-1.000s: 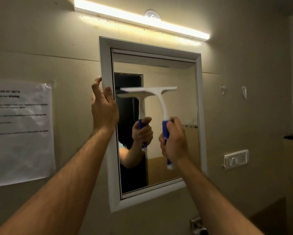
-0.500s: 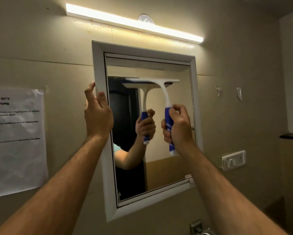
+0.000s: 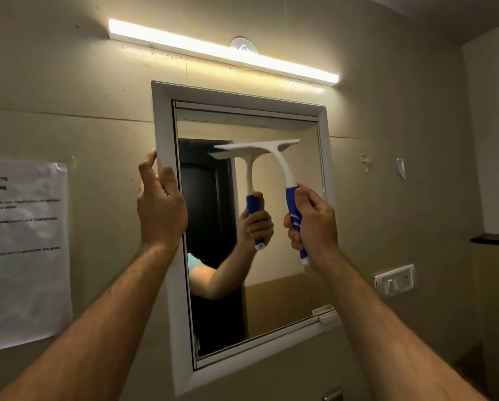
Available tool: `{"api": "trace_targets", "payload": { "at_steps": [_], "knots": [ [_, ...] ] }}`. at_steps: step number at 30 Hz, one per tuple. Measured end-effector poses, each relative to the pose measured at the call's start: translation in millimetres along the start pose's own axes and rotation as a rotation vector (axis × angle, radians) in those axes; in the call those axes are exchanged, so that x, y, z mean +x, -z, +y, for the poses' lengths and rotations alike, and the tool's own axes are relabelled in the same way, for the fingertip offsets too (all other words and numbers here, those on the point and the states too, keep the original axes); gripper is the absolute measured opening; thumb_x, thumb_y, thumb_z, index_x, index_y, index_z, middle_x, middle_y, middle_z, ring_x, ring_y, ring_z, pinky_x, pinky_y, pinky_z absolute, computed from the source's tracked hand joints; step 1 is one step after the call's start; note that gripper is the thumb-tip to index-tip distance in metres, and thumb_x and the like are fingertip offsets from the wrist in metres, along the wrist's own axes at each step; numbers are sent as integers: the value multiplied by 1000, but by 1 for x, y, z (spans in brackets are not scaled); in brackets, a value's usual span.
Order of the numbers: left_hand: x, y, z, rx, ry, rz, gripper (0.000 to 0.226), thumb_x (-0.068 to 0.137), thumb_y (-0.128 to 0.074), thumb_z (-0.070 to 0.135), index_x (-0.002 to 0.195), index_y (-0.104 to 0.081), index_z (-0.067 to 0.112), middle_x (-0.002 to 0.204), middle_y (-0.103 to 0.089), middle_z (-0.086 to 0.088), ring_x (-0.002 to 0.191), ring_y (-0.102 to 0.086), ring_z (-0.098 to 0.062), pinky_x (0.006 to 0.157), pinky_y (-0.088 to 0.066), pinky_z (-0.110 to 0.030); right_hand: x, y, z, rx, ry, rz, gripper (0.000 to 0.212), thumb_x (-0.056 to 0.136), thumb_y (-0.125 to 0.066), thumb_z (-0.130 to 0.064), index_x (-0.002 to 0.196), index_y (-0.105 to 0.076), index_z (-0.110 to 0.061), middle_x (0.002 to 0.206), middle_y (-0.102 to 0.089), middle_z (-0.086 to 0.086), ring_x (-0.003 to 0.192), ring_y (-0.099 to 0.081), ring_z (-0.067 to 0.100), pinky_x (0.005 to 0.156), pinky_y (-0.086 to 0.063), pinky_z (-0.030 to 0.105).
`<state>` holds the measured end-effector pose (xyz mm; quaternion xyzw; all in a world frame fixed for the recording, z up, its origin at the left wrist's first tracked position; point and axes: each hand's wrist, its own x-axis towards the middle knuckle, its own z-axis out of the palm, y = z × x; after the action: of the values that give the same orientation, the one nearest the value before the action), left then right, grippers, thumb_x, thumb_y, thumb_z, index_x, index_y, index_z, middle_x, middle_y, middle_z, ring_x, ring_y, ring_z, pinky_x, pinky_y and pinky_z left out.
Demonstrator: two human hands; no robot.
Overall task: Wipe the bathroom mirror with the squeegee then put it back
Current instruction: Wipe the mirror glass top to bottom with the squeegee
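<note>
A white-framed bathroom mirror [image 3: 163, 123] hangs on the beige wall straight ahead. My right hand [image 3: 314, 224] grips the blue handle of a white squeegee [image 3: 280, 160]. Its blade lies flat against the upper part of the glass, a little below the frame's top. My left hand [image 3: 160, 206] clasps the mirror's left frame edge, fingers wrapped over it. The glass reflects the squeegee, an arm and a dark doorway.
A lit tube light [image 3: 222, 50] runs above the mirror. A printed paper sheet [image 3: 22, 250] is taped to the wall at left. A white switch plate [image 3: 394, 279] and a dark shelf edge [image 3: 492, 238] are at right. A small white clip [image 3: 326, 312] sits at the frame's lower right corner.
The squeegee blade has slid upward on the glass with my right hand. My left hand stays on the frame's left edge. My head has tilted, so the mirror sits lower in view.
</note>
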<state>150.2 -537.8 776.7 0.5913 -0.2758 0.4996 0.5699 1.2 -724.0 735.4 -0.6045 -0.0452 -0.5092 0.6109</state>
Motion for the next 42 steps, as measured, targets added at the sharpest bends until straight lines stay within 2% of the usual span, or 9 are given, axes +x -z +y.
{"api": "trace_targets", "payload": {
  "at_steps": [2, 5, 12, 18, 22, 26, 30, 35, 42],
  "knots": [
    [1, 0, -1, -7, -2, -1, 39, 103, -30, 43, 141, -26, 35, 106, -64, -19, 75, -64, -23, 55, -46, -25, 13, -2, -17, 16, 47, 9, 29, 98, -45, -42, 115, -59, -24, 68, -58, 10, 43, -46, 14, 38, -38, 23],
    [0, 0, 0, -8, -3, -6, 40, 102, -30, 44, 141, -25, 36, 111, -64, -19, 83, -66, -27, 66, -55, -39, 24, -4, -33, 31, 42, -1, 27, 98, -44, -41, 113, -58, -23, 68, -58, 8, 42, -46, 12, 38, -39, 22],
    [-1, 0, 1, 0, -4, 3, 40, 103, -29, 44, 141, -25, 36, 111, -63, -21, 85, -65, -31, 64, -48, -34, -10, 10, 9, 38, -99, 27, 29, 95, -47, -45, 107, -62, -22, 66, -57, 9, 40, -46, 11, 38, -39, 22],
    [-1, 0, 0, -2, -17, -2, 40, 102, -29, 45, 141, -25, 36, 101, -63, -22, 81, -64, -29, 61, -45, -31, 7, 17, -3, 14, -16, 92, 34, 98, -44, -41, 121, -59, -19, 66, -57, 9, 39, -45, 10, 36, -37, 22],
    [0, -1, -2, 10, -11, 0, 40, 101, -28, 48, 140, -23, 38, 106, -63, -23, 86, -65, -33, 64, -49, -34, 22, 19, -11, 28, -51, 66, 36, 98, -44, -41, 127, -56, -21, 66, -57, 8, 41, -44, 12, 37, -37, 23],
    [-1, -1, 0, 25, -7, 4, 40, 101, -28, 48, 140, -23, 38, 109, -63, -22, 88, -66, -32, 65, -51, -36, 4, 30, 12, 24, -122, 66, 37, 97, -45, -42, 123, -58, -20, 63, -56, 7, 39, -44, 11, 37, -37, 21],
    [-3, 0, 3, 28, 8, 6, 42, 100, -28, 50, 140, -23, 39, 113, -63, -19, 90, -66, -31, 71, -58, -45, -15, 39, 30, -20, -121, 88, 38, 97, -44, -41, 121, -60, -15, 62, -56, 9, 36, -45, 10, 35, -37, 20],
    [-3, 0, 3, 15, -4, 1, 41, 101, -29, 46, 141, -24, 38, 111, -63, -21, 86, -66, -30, 64, -52, -35, 1, 30, 14, -27, -65, 89, 38, 96, -44, -44, 123, -58, -20, 64, -57, 8, 37, -43, 10, 35, -36, 21],
    [-3, 0, 1, 18, 6, 1, 41, 101, -29, 48, 140, -24, 38, 112, -63, -22, 89, -66, -33, 69, -55, -43, -23, 42, 33, -6, -156, 94, 35, 97, -44, -40, 120, -59, -18, 65, -54, 9, 37, -44, 7, 34, -36, 20]
  ]
}}
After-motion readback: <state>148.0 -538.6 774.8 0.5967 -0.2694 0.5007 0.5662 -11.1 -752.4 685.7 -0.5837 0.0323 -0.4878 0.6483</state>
